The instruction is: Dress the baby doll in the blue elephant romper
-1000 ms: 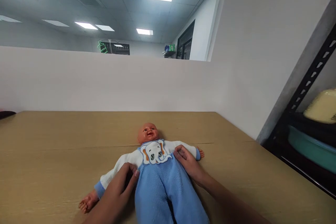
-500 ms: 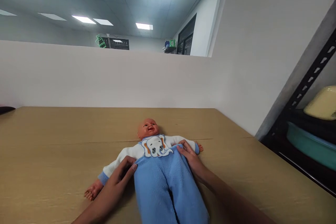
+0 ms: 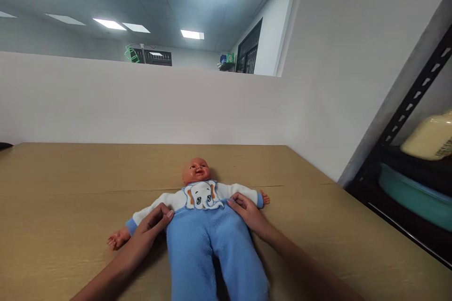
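Observation:
A baby doll point(image 3: 197, 171) lies on its back on a wooden table, head toward the far wall and arms spread. It wears a white top with an elephant face point(image 3: 204, 196) on the chest and blue cuffs. Blue fleecy trousers point(image 3: 208, 237) cover its waist and legs. My left hand point(image 3: 155, 222) pinches the trousers' waistband at the left side. At the right side of the waistband, my right hand point(image 3: 244, 208) pinches the blue cloth between thumb and fingers. The ends of the legs are cut off by the frame's lower edge.
The wooden table point(image 3: 81, 169) meets a low white wall point(image 3: 141, 103) at the back. On the right stands a black shelf rack point(image 3: 399, 115) holding a teal basin point(image 3: 416, 197) and a pale yellow package point(image 3: 429, 137).
Both hands have moved slightly left in view with the waistband held. The waistband looks wider and straighter across the doll's middle. The doll's left-side arm lies a little higher in view.

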A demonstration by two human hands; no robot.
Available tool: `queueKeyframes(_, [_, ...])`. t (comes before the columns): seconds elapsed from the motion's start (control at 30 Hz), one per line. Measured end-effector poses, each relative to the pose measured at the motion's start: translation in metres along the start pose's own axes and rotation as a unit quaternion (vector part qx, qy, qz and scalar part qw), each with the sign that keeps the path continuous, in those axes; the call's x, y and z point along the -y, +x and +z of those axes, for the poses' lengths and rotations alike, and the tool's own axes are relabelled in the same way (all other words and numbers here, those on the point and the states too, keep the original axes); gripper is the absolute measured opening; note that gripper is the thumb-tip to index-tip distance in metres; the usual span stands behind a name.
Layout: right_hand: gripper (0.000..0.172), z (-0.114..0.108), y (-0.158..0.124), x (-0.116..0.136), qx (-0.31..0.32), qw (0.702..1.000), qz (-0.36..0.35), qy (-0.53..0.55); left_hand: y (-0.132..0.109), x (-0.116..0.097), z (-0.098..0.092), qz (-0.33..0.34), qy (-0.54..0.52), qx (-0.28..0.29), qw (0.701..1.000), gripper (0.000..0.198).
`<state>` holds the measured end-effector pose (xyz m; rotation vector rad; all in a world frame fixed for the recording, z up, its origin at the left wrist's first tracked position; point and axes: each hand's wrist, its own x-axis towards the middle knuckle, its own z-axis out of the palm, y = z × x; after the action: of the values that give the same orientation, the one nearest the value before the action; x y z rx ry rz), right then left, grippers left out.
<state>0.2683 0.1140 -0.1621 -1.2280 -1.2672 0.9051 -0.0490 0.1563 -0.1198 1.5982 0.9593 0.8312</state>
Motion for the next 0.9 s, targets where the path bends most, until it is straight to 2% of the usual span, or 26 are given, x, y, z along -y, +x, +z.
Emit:
queueKeyframes(0.1, [0.045,0.000,-0.005,0.003,0.012,1.000,-0.001,0.003,0.003,0.005,-0.009,0.005,0.028,0.023,0.999,0.038])
queueKeyframes(0.23, [0.045,-0.003,-0.009,0.003,-0.001,1.000,0.008,0.018,0.006,0.007,-0.020,0.030,0.045,0.094,0.994,0.035])
queueKeyframes(0.3, [0.046,-0.003,-0.008,0.002,-0.004,0.999,0.016,0.030,0.007,0.007,-0.023,0.030,0.055,0.104,0.993,0.035])
queueKeyframes(0.43, [0.048,-0.001,-0.006,0.000,-0.002,0.998,0.031,0.052,0.008,0.009,-0.022,0.006,0.070,0.065,0.995,0.040])
queueKeyframes(0.63, [0.050,0.002,-0.006,-0.001,-0.009,0.997,0.043,0.064,0.006,0.012,-0.014,-0.022,-0.005,-0.010,1.000,0.043])
queueKeyframes(0.7, [0.050,0.003,-0.006,0.000,-0.012,0.997,0.040,0.058,0.008,0.012,-0.012,-0.009,-0.002,-0.035,0.999,0.043])
queueKeyframes(0.83, [0.052,0.007,-0.006,-0.001,-0.024,0.999,0.017,0.030,0.014,0.009,-0.010,0.047,0.083,-0.045,0.994,0.041])
queueKeyframes(0.9, [0.052,0.011,-0.007,-0.003,-0.034,0.999,-0.001,0.012,0.016,0.007,-0.011,0.055,0.109,-0.051,0.991,0.040])
